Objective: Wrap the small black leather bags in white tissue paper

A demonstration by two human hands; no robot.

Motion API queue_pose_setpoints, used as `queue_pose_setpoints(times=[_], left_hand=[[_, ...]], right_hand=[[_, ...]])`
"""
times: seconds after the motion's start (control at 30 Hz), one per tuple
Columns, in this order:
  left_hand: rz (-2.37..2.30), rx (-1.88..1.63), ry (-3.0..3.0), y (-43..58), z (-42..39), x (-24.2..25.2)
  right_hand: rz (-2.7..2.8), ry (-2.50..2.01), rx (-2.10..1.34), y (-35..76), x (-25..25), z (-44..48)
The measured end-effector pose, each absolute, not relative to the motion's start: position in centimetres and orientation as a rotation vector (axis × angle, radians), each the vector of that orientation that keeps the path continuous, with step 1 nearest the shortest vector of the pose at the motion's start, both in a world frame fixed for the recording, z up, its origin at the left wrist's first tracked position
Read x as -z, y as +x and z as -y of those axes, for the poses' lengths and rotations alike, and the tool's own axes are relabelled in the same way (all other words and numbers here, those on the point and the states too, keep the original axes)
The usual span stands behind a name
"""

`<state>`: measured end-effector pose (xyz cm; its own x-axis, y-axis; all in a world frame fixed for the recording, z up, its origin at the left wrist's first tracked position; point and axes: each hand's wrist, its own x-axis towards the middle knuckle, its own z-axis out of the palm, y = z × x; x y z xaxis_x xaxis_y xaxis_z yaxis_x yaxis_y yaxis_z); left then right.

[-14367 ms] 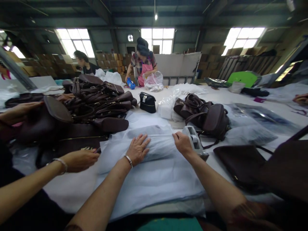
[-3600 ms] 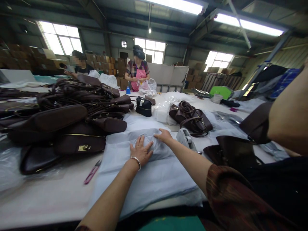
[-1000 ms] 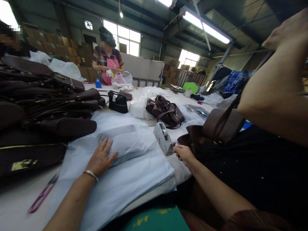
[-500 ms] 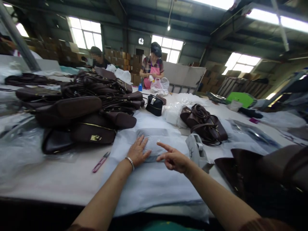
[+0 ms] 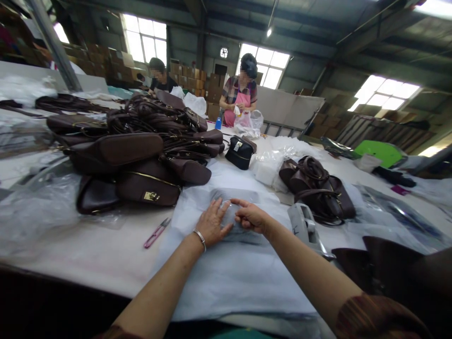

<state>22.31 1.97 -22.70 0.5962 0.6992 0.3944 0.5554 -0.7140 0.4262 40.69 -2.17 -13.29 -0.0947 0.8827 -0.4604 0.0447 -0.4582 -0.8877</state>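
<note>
A wrapped bundle (image 5: pixel 237 194) – something parcelled up in pale grey tissue – is lying on a stack of loose tissue sheets (image 5: pixel 226 278) at the near edge of the white table (image 5: pixel 88 254), and both of the person's hands are resting on it. The left hand (image 5: pixel 213 221) is lying flat on the near left part of the bundle, fingers spread and palm pressing down, with a silver bracelet (image 5: pixel 200 237) sitting at the wrist. The right hand (image 5: pixel 251 217) is coming in from the right and touching the top of the bundle just beside the left fingertips. Its fingers are half curled, tips bearing on the wrap, and it is not possible to tell whether they are pinching anything. The far half of the bundle is showing beyond both hands.

Just to the right of the right forearm a grey tape dispenser (image 5: pixel 305 226) is standing on the table. To the left, near the sheets, pink thread snips (image 5: pixel 156 233) are lying beside a heap of dark brown bags (image 5: pixel 141 150). Beyond the bundle a small black bag (image 5: pixel 240 152) is standing upright, and another cluster of brown bags (image 5: pixel 318 186) is lying to the right – well apart from the hands. At the far end a person in a pink apron (image 5: pixel 242 94) is handling a clear plastic bag.
</note>
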Motion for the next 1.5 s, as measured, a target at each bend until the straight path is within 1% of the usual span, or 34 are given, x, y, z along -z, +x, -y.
queue_pose_setpoints(times=[0.13,0.2,0.23,0.3,0.37,0.4,0.47,0.53,0.63,0.77,0.9,1.0,1.07,1.13,1.23,1.37,1.5], left_hand=[[-1.035,-0.750,2.581,22.3,-1.9,21.9],[-1.026,-0.745,2.577,22.3,-2.0,21.7],[-1.020,-0.748,2.575,22.3,-2.0,21.6],[-1.012,-0.761,2.578,22.4,-2.1,21.6],[-1.005,-0.784,2.589,22.4,-2.1,21.7],[-1.003,-0.798,2.594,22.4,-2.1,21.8],[-1.003,-0.813,2.601,22.5,-2.2,22.0],[-1.001,-0.808,2.606,22.4,-2.2,22.2],[-0.982,-0.808,2.618,22.4,-2.3,22.4],[-0.956,-0.854,2.627,22.4,-2.5,22.7],[-0.978,-0.848,2.635,22.3,-2.7,23.0],[-0.997,-0.826,2.641,22.2,-2.8,22.9],[-0.992,-0.812,2.656,22.2,-2.8,22.6],[-1.014,-0.767,2.675,22.2,-2.8,21.9],[-1.132,-0.607,2.706,22.4,-3.1,20.1],[-1.250,-0.425,2.775,23.4,-3.8,17.5],[-1.299,-0.490,2.759,24.3,-5.2,17.2]], right_hand=[[1.162,-1.658,-1.541,40.3,13.3,1.8],[1.363,-1.813,-1.369,40.5,13.3,1.4],[1.503,-1.902,-1.187,40.7,13.3,1.2],[1.748,-2.031,-0.661,41.3,13.2,1.0],[1.880,-2.001,-0.160,41.8,13.1,1.4],[1.941,-1.932,0.000,42.0,13.1,1.8],[2.130,-1.752,0.145,42.1,13.4,2.8],[2.337,-1.641,0.172,41.9,14.0,3.4],[2.444,-1.775,0.139,41.6,14.9,2.8],[2.391,-1.960,0.079,42.0,14.9,0.3],[2.157,-2.073,0.124,43.1,14.2,-0.2],[2.085,-2.005,0.135,43.8,14.4,1.5],[2.149,-1.924,0.054,44.1,15.1,2.8],[2.171,-1.916,-0.096,44.4,15.9,3.5],[2.051,-1.949,-0.299,45.2,16.7,3.4],[1.905,-1.890,-0.443,46.5,16.9,3.1],[1.794,-1.820,-0.565,47.1,17.2,3.4]])
